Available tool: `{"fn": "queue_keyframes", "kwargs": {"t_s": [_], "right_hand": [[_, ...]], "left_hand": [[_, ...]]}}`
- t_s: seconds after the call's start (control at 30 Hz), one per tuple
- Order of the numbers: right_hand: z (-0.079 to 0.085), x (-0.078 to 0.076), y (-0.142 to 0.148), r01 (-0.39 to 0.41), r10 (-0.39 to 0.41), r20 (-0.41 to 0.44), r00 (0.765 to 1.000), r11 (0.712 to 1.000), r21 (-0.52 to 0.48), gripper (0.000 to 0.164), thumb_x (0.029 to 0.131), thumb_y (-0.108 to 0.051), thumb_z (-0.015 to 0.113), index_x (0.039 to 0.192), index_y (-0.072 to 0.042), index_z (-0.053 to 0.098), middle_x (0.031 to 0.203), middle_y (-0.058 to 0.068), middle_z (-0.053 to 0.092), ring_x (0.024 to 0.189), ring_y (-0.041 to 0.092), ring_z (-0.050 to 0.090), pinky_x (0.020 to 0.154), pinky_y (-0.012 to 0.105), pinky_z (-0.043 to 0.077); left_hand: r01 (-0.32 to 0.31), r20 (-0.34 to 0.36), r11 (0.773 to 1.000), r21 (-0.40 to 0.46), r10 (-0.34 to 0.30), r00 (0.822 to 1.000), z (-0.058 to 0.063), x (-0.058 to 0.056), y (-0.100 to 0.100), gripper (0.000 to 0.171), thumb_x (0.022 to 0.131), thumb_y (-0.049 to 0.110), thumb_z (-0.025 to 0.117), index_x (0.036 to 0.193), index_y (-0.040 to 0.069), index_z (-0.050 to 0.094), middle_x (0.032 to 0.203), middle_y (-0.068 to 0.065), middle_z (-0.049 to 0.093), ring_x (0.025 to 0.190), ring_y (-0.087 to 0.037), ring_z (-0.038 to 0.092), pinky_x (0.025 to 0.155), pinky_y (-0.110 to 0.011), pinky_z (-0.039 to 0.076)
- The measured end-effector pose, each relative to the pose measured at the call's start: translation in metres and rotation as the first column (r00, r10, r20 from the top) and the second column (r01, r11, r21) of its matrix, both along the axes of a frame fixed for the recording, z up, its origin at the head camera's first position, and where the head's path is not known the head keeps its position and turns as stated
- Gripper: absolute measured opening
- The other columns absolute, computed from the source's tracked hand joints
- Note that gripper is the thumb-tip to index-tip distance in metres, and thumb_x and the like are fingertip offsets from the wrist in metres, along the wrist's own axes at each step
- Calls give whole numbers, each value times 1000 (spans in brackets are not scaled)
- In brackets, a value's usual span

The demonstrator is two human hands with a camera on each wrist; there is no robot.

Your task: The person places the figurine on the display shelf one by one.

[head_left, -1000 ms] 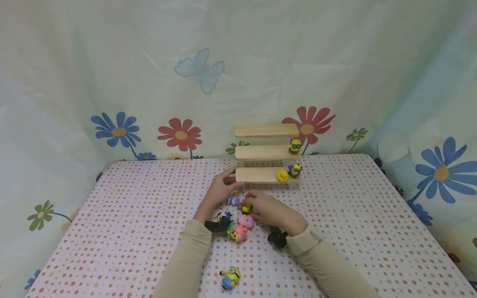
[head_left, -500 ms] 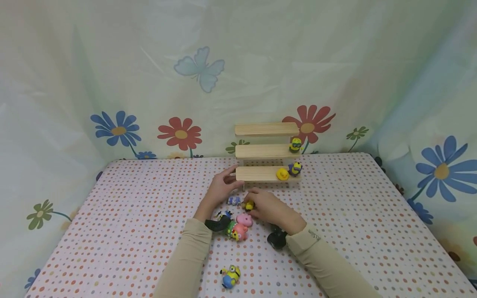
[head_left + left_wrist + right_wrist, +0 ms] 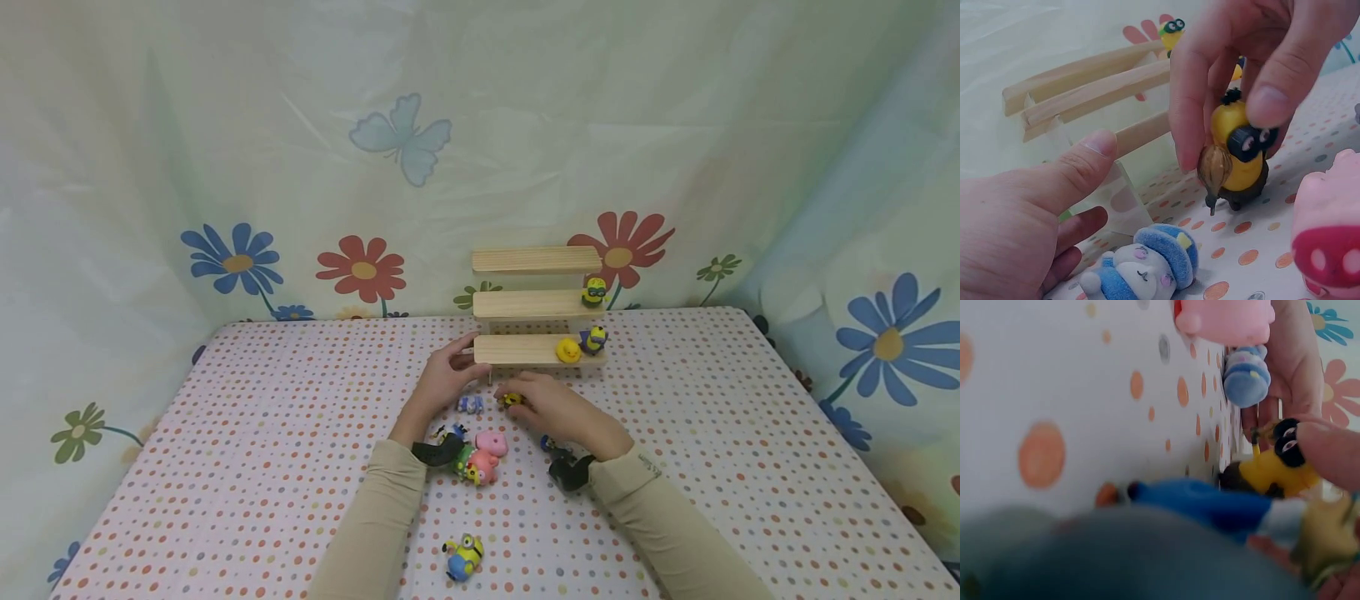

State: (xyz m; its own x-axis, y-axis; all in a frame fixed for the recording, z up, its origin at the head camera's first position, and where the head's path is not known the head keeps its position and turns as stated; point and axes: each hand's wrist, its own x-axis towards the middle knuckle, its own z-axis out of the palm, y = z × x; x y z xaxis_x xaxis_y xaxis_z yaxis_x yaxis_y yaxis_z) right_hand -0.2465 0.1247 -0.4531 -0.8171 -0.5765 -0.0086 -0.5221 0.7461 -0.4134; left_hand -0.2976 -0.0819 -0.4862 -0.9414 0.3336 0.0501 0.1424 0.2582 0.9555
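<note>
My right hand (image 3: 558,408) pinches a small yellow Minion figure (image 3: 1244,175) with black goggles between thumb and fingers. The figure stands upright at the tabletop, a brown ribbed piece at its side. At the left end of the lowest board of a three-tier wooden display shelf (image 3: 517,350) is my left hand (image 3: 442,379). Its thumb lies at the board's front and its fingers curl behind, holding that end. Between the hands a white-and-blue capped toy (image 3: 1166,265) lies on its side. A pink pig toy (image 3: 1329,219) is nearer me.
On the shelf's right side are a yellow duck (image 3: 567,351), a purple-clad Minion (image 3: 594,340) and a green-and-yellow Minion (image 3: 594,292). A coral-pink toy (image 3: 483,468) lies by my left wrist. Another Minion (image 3: 465,557) lies near the front. A blue-clothed figure (image 3: 1204,500) is beside my right hand.
My right hand has moved slightly right and away from me with the Minion, which has shifted clear of the pink pig. My left hand stays at the shelf end.
</note>
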Motion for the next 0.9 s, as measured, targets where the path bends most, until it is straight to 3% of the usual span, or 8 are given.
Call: {"fn": "queue_keyframes", "kwargs": {"t_s": [0.13,0.27,0.5,0.73,0.9], "right_hand": [[0,-1,0,18,-18,21,1000,1000,15,27,95,-16,58,122,-13,64,120,7,63,111,25,59,93,45,49],[-2,-1,-3,36,-38,46,998,998,47,23,90,-17,66,113,-14,69,119,6,62,107,22,59,91,42,50],[-5,2,-6,26,-27,12,1000,996,87,22,80,-14,77,102,-13,74,117,6,60,104,21,59,90,39,51],[0,2,-3,42,-44,37,998,997,57,21,91,-17,65,110,-11,71,117,6,59,100,17,59,86,37,51],[1,3,-2,41,-41,-6,999,998,43,23,98,-17,53,117,-13,65,112,1,64,103,16,61,90,38,51]], "left_hand": [[-2,1,1000,-16,2,1000,2,0,0,70,88,29,69,147,11,37,138,-16,52,122,-29,55,96,-42,50],[-14,2,1000,-14,14,1000,2,1,1,69,88,28,69,147,13,38,138,-15,53,122,-28,56,95,-41,50],[-8,16,1000,-2,8,1000,3,2,0,66,88,26,70,146,18,39,138,-15,52,123,-29,55,94,-40,51],[-28,-4,999,37,28,1000,-33,-19,0,76,81,41,74,146,21,39,139,-6,52,121,-23,57,93,-39,52],[-29,-5,999,35,29,1000,-33,-18,0,76,81,40,73,146,21,39,140,-5,51,121,-23,57,94,-40,51]]}}
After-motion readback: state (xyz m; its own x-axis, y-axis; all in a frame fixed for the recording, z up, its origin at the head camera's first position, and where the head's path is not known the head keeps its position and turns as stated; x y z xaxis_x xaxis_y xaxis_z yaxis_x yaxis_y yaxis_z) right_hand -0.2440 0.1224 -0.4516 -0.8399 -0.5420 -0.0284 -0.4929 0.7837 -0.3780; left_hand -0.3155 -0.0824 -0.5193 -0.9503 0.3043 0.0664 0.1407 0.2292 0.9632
